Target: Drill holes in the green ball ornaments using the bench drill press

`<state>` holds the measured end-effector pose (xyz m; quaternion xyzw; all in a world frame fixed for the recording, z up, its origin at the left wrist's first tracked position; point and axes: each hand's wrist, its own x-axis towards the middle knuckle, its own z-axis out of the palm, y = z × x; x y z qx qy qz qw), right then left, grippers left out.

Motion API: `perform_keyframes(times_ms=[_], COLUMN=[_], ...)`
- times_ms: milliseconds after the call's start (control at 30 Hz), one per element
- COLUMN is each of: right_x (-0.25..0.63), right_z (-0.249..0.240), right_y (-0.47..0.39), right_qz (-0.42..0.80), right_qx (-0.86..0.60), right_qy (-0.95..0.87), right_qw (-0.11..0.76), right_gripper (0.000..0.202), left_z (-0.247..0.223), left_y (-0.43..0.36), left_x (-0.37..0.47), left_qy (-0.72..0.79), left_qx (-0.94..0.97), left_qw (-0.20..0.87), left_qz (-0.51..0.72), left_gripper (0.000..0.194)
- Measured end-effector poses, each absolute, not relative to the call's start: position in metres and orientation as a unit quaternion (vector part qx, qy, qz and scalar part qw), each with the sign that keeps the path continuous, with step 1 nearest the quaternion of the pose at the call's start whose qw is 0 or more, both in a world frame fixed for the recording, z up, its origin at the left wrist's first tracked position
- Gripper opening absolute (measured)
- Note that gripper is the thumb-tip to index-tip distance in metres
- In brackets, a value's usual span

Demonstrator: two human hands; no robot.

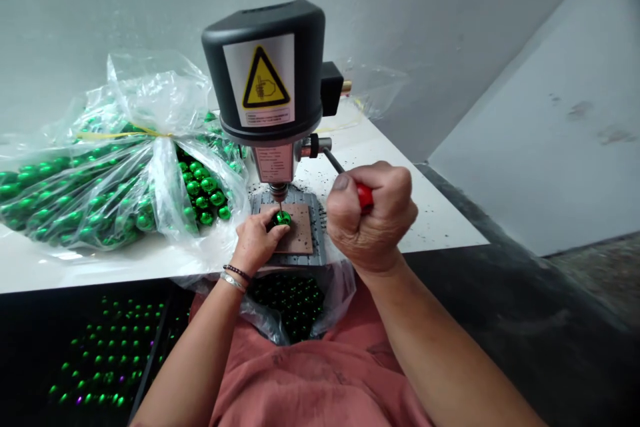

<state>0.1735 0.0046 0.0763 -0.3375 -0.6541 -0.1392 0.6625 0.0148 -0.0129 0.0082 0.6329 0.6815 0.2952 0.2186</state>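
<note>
My left hand (257, 238) pinches a shiny green ball (283, 219) between thumb and fingers on a brown board (300, 230). Right above the ball is the thin bit of a small drill press (265, 73); the bit's tip appears to meet the ball's top. My right hand (373, 213) is wrapped round the red knob (365, 197) of the press's feed lever, to the right of the machine. The board lies on the grey metal base (319, 240) of the press, with dark shavings scattered around it.
A tied clear plastic bag (163, 180) full of green balls lies on the white table (440, 227) at left. An open bag of green balls (287, 300) is at the table's front edge by my lap. More green balls (115, 347) are below left. A wall stands behind.
</note>
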Motion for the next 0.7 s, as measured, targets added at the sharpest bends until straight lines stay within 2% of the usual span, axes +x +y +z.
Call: perform_keyframes(times_ms=[167,533,633,700], right_x=[0.171,0.169,0.168,0.167], right_z=[0.068,0.046,0.055,0.078], right_y=[0.004,-0.001,-0.003,-0.001], right_qz=[-0.117,-0.042,-0.039,-0.056], right_qx=[-0.328,-0.323,-0.322,-0.353], right_qy=[-0.647,-0.655,-0.649,-0.635], right_qw=[0.678,0.681,0.688,0.685], right_gripper=[0.011,0.018,0.014,0.007], left_z=[0.006,0.002,0.004,0.004], left_y=[-0.013,-0.013,-0.014,-0.013], left_x=[0.014,0.013,0.014,0.016], left_qy=[0.685,0.688,0.687,0.687], left_qx=[0.653,0.632,0.634,0.634], left_qw=[0.187,0.195,0.201,0.206], left_qz=[0.265,0.300,0.292,0.289], left_gripper=[0.037,0.035,0.032,0.029])
